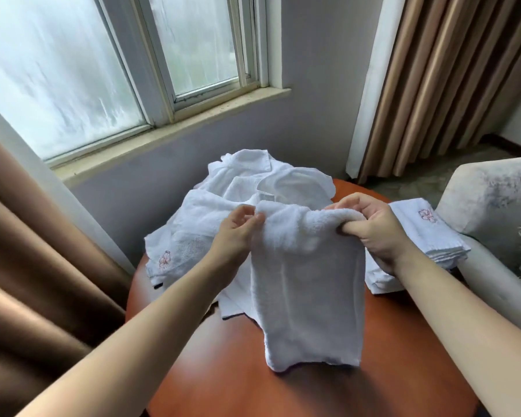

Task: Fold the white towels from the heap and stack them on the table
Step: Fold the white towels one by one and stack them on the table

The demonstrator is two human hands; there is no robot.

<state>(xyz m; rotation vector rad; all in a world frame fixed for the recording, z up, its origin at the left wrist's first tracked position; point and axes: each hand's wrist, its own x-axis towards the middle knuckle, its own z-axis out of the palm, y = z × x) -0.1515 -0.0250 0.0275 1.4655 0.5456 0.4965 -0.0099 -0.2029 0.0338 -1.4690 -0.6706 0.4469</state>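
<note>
A white towel hangs doubled in front of me, its lower edge touching the round brown table. My left hand pinches its upper left corner. My right hand grips the upper right corner with curled fingers. Behind the hanging towel lies the heap of crumpled white towels, one with a pink embroidered mark at its left corner. A stack of folded white towels, with a pink mark on top, sits at the table's right edge, beyond my right hand.
A pale armchair stands close on the right, touching the stack's side. Brown curtains hang on the left and at the back right. A window with a sill fills the wall behind the table.
</note>
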